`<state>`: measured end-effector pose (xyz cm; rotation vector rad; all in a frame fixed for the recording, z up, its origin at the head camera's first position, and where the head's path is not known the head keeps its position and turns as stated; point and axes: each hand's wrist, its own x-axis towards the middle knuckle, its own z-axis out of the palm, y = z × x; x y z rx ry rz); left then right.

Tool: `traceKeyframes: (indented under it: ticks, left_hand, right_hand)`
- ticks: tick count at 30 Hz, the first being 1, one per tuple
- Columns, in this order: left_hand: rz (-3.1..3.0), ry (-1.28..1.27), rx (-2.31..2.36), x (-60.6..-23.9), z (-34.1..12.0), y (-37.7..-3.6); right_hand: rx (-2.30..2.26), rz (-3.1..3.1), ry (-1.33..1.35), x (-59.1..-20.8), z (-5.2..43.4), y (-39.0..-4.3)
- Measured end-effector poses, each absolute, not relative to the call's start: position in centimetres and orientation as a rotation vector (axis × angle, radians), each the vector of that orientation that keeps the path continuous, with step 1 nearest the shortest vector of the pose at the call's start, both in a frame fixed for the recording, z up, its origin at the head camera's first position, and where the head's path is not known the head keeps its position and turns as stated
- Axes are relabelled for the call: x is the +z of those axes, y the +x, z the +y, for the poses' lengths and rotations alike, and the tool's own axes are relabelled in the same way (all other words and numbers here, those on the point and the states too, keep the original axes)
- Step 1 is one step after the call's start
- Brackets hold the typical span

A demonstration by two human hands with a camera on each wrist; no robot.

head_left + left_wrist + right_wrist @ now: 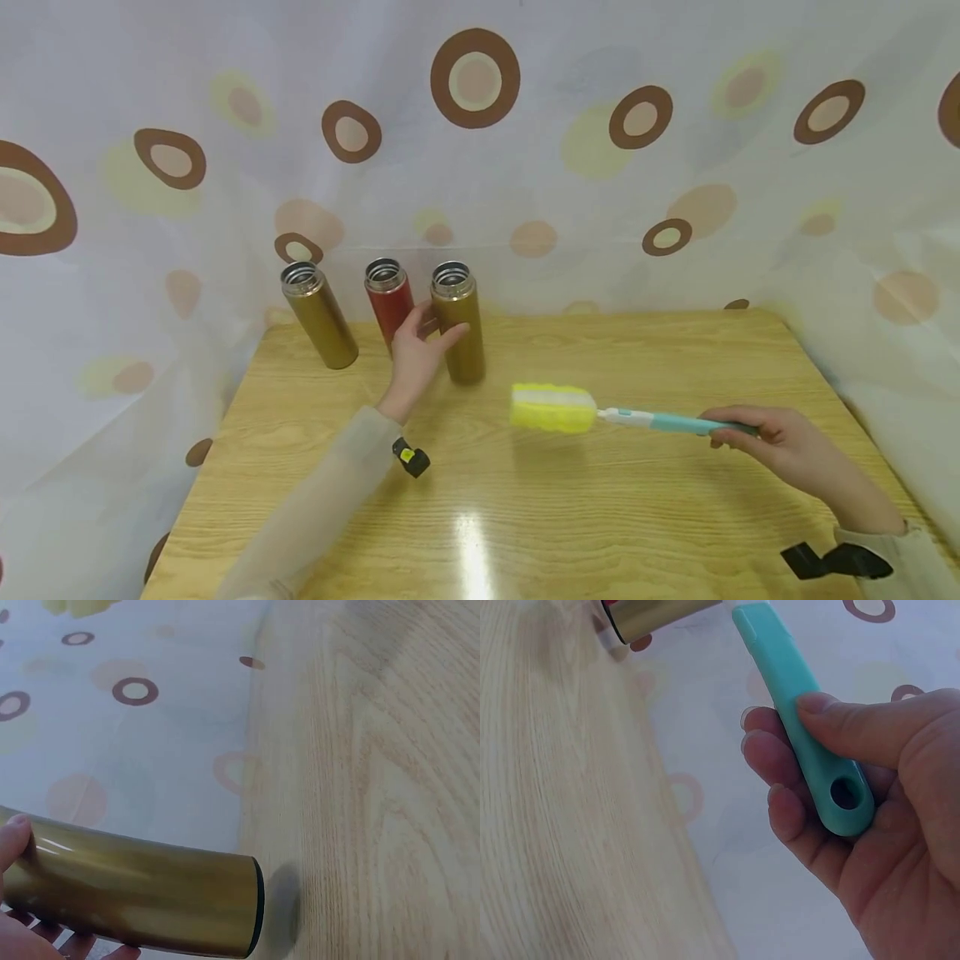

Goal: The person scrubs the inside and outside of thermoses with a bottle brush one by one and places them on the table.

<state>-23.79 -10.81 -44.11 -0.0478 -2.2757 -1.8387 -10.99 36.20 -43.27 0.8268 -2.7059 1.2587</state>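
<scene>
Three lidless flasks stand at the table's back left: a gold flask [318,317], a red flask [387,298] and a second gold flask [459,335]. My left hand [432,332] grips the second gold flask [150,889], thumb [15,834] across its front and fingers behind it. The flask stands upright on the table. My right hand [717,427] holds a bottle brush by its teal handle [795,697], thumb on top and fingers curled under. The brush's yellow and white sponge head [553,407] hangs just above the table's middle, to the right of the held flask and apart from it.
The wooden table [600,517] is boxed in by a pale curtain with brown rings [525,167] at the back and on both sides. Black wrist mounts [411,459] sit on both forearms. The red flask stands close behind my left hand.
</scene>
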Motion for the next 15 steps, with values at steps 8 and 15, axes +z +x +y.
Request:
traceKeyframes:
  ticks: [8,15]
  left_hand:
    - [-2.249,-0.051,-1.821,-44.3,-10.1,-24.9]
    - [-2.211,-0.032,-1.827,-44.5,-9.5,-25.6]
  right_hand:
    - [1.340,-2.680,0.842,-43.9,36.4,-10.9]
    - [1.330,-2.671,0.843,-44.5,36.4,-10.7]
